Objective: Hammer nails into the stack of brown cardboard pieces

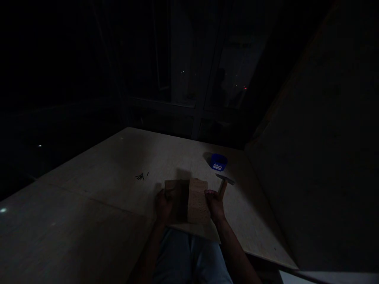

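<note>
A brown wooden piece [198, 201] with box-like faces is between my hands at the table's near edge, its right face lighter and its left part in shadow. My left hand [163, 206] is closed on its left edge. My right hand [215, 203] is at the right side, with the thumb by the wood and the fingers around the handle of a hammer [225, 179]. The hammer's dark head points up and away, just above this hand. Darkness hides the exact finger positions.
A pale tabletop [112, 165] spreads before me. Several dark nails [140, 176] lie loose left of the wood. A blue container [218, 162] with a white label stands beyond the hammer. A wall [319, 165] rises along the right, and dark glass panes are behind the table.
</note>
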Available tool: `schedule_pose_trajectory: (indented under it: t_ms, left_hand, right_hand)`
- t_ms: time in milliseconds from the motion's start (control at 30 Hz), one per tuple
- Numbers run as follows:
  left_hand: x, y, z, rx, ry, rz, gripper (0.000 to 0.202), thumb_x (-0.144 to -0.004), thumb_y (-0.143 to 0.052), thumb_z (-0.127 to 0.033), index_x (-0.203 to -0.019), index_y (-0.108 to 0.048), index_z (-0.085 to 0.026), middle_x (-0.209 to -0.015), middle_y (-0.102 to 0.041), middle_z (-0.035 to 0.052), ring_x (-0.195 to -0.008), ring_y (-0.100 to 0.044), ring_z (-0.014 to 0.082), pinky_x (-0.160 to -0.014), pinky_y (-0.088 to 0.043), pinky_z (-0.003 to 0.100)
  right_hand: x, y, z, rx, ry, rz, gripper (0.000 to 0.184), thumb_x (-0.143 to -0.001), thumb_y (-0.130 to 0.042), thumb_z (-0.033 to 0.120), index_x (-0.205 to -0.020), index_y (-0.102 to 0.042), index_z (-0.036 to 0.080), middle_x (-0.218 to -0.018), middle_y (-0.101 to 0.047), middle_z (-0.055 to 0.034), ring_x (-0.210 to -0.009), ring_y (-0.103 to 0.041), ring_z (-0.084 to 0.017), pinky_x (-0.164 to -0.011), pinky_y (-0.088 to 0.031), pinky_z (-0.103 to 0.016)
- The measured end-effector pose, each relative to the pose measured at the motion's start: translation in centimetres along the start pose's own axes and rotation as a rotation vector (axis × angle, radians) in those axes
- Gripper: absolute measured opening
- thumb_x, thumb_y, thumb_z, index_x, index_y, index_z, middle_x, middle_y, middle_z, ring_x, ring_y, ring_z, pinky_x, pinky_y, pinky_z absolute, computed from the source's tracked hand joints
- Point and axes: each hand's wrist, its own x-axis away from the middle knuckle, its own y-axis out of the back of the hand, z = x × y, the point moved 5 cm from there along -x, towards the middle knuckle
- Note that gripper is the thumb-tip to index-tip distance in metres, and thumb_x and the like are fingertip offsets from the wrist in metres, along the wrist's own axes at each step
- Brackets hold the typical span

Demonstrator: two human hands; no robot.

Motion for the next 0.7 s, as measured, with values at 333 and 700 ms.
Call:
schedule_pose_trajectory:
  t_ms: [333, 700]
  left_hand:
    - [1.5, 0.0, 1.5, 0.018, -0.053, -0.169, 0.04, -0.076, -0.058, -0.033, -0.111, -0.067, -0.016, -0.114, -0.071, 0.0161, -0.112, -0.063, 0.0335, -0.102, -0.049, 0.05]
    - [2.6, 0.4, -2.0, 0.247, -0.02, -0.222, 0.034, -0.083, -0.053, -0.039, -0.102, -0.071, -0.018, -0.105, -0.073, 0.0142, -0.102, -0.068, 0.0292, -0.095, -0.054, 0.046]
  right_hand:
    - [-0.7, -2.0, -0.2, 0.065, 0.072, 0.086, 0.045, -0.065, -0.076, 0.05, -0.095, -0.069, 0.017, -0.104, -0.075, -0.0138, -0.101, -0.067, -0.03, -0.091, -0.051, -0.041]
    - [5.1, 10.1, -1.0, 0.234, 0.12, 0.022, 0.051, -0.07, -0.073, 0.066, -0.089, -0.076, 0.018, -0.098, -0.078, -0.0137, -0.092, -0.071, -0.031, -0.083, -0.058, -0.039]
